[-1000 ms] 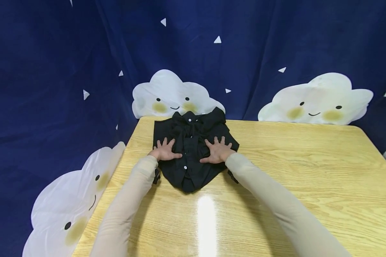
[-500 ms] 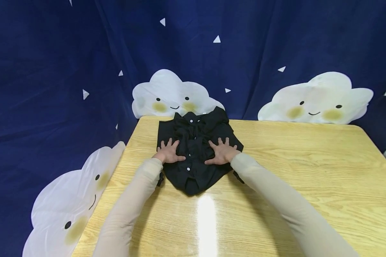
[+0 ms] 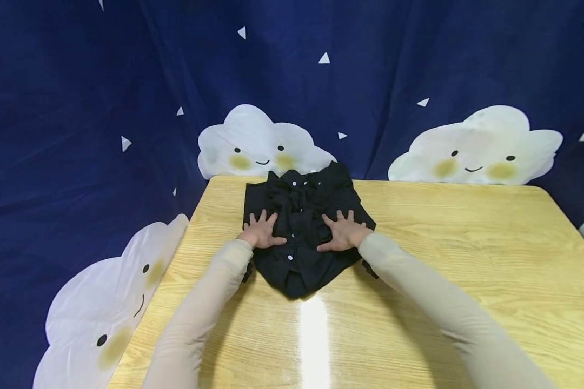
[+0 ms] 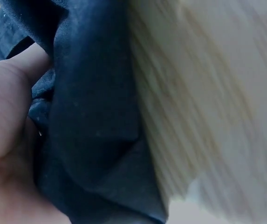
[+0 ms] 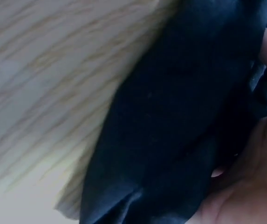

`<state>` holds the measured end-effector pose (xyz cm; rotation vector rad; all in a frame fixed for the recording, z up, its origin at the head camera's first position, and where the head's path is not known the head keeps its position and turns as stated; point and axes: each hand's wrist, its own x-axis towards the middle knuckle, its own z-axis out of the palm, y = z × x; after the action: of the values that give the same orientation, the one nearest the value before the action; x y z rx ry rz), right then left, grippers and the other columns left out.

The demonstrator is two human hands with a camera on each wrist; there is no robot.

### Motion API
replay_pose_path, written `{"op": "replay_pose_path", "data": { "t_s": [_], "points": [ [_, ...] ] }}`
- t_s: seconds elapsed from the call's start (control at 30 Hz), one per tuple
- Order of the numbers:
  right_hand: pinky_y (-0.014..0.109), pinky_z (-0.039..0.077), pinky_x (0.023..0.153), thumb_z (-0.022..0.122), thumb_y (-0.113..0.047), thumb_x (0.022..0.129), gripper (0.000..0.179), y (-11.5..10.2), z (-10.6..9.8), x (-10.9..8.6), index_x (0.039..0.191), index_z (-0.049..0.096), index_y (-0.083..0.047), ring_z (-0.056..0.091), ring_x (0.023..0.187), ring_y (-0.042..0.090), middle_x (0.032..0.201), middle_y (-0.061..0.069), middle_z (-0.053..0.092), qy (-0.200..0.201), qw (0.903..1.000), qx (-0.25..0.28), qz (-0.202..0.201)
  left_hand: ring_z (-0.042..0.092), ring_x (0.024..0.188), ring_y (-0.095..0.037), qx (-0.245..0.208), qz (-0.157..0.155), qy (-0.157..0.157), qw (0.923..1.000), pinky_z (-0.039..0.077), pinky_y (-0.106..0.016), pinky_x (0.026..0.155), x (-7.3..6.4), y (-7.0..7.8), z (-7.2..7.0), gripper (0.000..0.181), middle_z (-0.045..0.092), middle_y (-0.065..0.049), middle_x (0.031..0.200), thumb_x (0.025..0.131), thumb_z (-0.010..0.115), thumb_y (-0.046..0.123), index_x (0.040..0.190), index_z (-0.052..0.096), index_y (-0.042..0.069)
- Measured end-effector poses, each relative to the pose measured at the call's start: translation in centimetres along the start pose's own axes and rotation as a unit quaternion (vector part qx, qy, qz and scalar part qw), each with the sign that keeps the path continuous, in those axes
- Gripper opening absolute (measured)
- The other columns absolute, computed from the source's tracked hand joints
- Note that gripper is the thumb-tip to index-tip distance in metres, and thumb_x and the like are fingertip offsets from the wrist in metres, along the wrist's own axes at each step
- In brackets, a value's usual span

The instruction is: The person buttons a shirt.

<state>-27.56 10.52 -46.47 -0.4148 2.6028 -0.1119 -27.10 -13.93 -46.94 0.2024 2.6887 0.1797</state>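
I have the bare left hand (image 3: 263, 233) and right hand (image 3: 344, 233) spread, the black, white-buttoned fabric shirt (image 3: 303, 229) lying beneath and between them.

The head view is evenly bright; white glare streaks the counter (image 3: 467, 243) on the near side of the black shirt (image 3: 316, 273), with soft shadows flanking the shirt's near edge. Both wrist views are blurred, the shirt's folds murky, the counter beside it washed out.

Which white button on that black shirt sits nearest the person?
The lowest button, lower in the head view than the left hand; the others visible lie farther up the shirt.
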Motion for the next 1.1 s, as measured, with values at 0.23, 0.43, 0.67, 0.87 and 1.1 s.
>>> {"op": "replay_pose_path", "data": {
  "t_s": [0.23, 0.43, 0.67, 0.87, 1.1],
  "points": [
    [0.075, 0.019, 0.093, 0.059, -0.069, 0.078, 0.101, 1.0, 0.1, -0.8, 0.153, 0.011, -0.02, -0.002, 0.136, 0.053, 0.153, 0.027, 0.005, 0.001, 1.0, 0.005, 0.006, 0.004, 0.137, -0.05, 0.012, 0.007, 0.0, 0.9999, 0.017, -0.061, 0.105, 0.1, 1.1, 0.0, 0.086, 0.005, -0.021, 0.155, 0.088, 0.054, 0.059, 0.152, 0.015, 0.016],
    [0.076, 0.018, 0.092, 0.06, -0.068, 0.077, 0.101, 1.7, 0.4, -1.3, 0.153, 0.013, -0.019, -0.002, 0.136, 0.053, 0.153, 0.027, 0.006, 0.004, 0.9998, 0.018, 0.011, 0.005, 0.138, -0.049, 0.035, 0.001, -0.015, 0.9993, 0.019, -0.061, 0.105, 0.2, 2.0, 0.2, 0.086, 0.004, -0.019, 0.156, 0.088, 0.051, 0.061, 0.153, 0.012, 0.019],
    [0.076, 0.018, 0.092, 0.059, -0.069, 0.078, 0.102, 2.7, 0.8, -1.9, 0.153, 0.012, -0.018, -0.002, 0.136, 0.053, 0.153, 0.027, 0.005, 0.007, 0.9998, 0.018, 0.012, 0.007, 0.138, -0.049, 0.058, 0.003, -0.013, 0.9982, 0.022, -0.061, 0.104, 0.4, 3.3, 0.3, 0.087, 0.004, -0.019, 0.156, 0.088, 0.049, 0.063, 0.153, 0.012, 0.02],
    [0.077, 0.017, 0.091, 0.058, -0.068, 0.079, 0.102, 3.5, 1.0, -2.9, 0.153, 0.011, -0.016, -0.003, 0.135, 0.055, 0.152, 0.029, 0.004, -0.001, 0.9997, 0.019, 0.017, 0.008, 0.138, -0.048, 0.073, 0.011, -0.022, 0.9971, 0.023, -0.06, 0.103, 0.5, 4.6, 0.4, 0.088, 0.005, -0.019, 0.156, 0.087, 0.05, 0.064, 0.153, 0.011, 0.021],
    [0.077, 0.017, 0.09, 0.057, -0.069, 0.079, 0.102, 4.3, 1.0, -3.6, 0.152, 0.011, -0.015, -0.003, 0.134, 0.056, 0.151, 0.031, 0.004, 0.001, 0.9997, 0.015, 0.019, 0.008, 0.138, -0.047, 0.087, 0.008, -0.028, 0.9958, 0.024, -0.059, 0.104, 0.5, 5.9, 0.4, 0.087, 0.005, -0.017, 0.156, 0.087, 0.048, 0.065, 0.153, 0.01, 0.022]
  ]
}}
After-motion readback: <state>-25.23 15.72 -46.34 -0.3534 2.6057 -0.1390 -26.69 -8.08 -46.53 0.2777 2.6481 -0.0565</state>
